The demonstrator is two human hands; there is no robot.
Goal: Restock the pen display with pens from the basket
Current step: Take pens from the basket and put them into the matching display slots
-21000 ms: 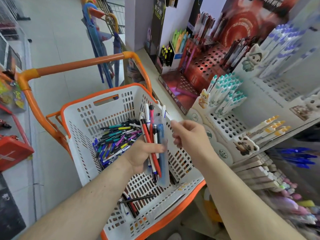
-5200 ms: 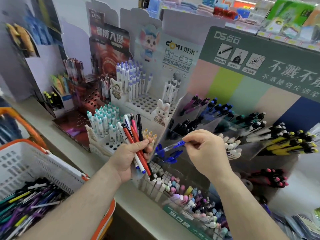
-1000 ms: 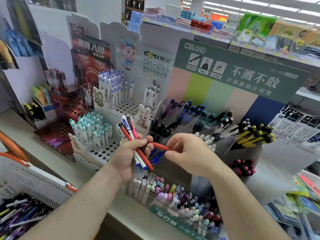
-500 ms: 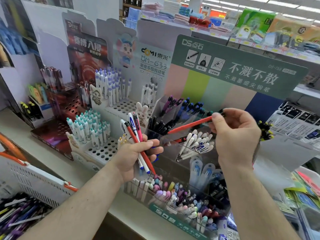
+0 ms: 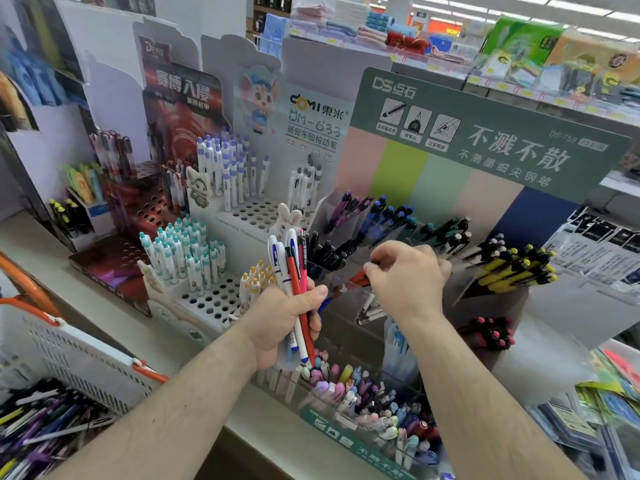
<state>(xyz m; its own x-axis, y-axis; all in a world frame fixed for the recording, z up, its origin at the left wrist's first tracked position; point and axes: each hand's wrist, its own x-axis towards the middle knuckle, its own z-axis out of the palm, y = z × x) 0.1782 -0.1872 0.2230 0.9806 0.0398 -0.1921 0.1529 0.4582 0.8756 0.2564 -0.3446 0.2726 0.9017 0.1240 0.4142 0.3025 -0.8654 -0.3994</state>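
Note:
My left hand (image 5: 277,323) grips a bundle of pens (image 5: 290,268), red, white-and-blue and pink, upright in front of the pen display (image 5: 346,299). My right hand (image 5: 408,282) is over the display's clear compartments, fingers curled, pinching a red pen (image 5: 359,278). Only a short red length shows below the fingers, angled down into a clear compartment. The white basket (image 5: 86,344) with orange trim sits at the lower left, with several loose pens (image 5: 45,431) in it.
A white peg-hole stand with teal-capped pens (image 5: 183,251) and a red stand (image 5: 138,209) are to the left. Yellow-and-black pens (image 5: 512,268) fill a right compartment. A front tray of pastel pens (image 5: 363,393) lies under my hands. A green sign (image 5: 485,133) rises behind.
My right hand pulled a red pen from the bundle, lifted it up to the right, then brought it down and left into the clear compartments. The left hand's bundle stayed put.

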